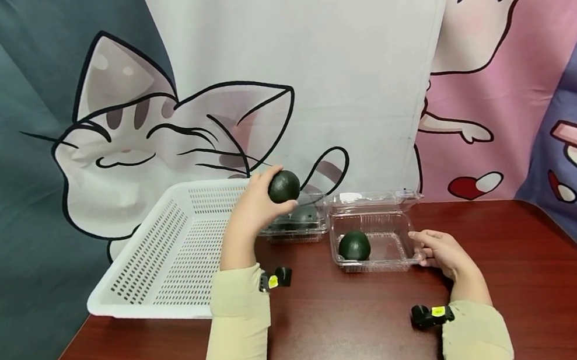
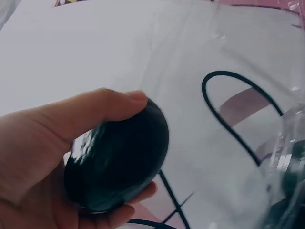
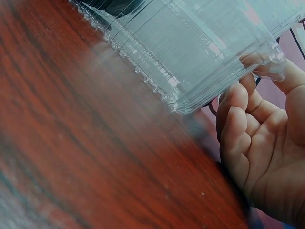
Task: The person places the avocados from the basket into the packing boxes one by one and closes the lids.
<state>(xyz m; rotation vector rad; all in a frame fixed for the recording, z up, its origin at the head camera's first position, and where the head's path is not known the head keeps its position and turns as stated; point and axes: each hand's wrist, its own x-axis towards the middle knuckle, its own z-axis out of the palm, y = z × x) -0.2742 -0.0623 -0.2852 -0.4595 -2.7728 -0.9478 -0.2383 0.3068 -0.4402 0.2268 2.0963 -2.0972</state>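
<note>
My left hand [image 1: 258,202] grips a dark green avocado [image 1: 284,187], raised above the table between the basket and the boxes. Seen from the left wrist, thumb and fingers wrap around the glossy avocado [image 2: 121,155]. A clear plastic clamshell box [image 1: 389,258] stands with its lid [image 1: 370,199] tipped back. Inside it, on the left, sits another avocado [image 1: 355,246]. My right hand [image 1: 444,251] pinches the box's right edge. In the right wrist view, the thumb and fingers of that hand [image 3: 267,138] hold the corner of the clear box [image 3: 190,62].
A white perforated basket [image 1: 144,313] stands at the left of the red-brown table [image 1: 336,327]. Behind my left hand is a second clear box [image 1: 302,234] with dark green fruit in it. A cartoon-printed curtain [image 1: 359,49] hangs along the back.
</note>
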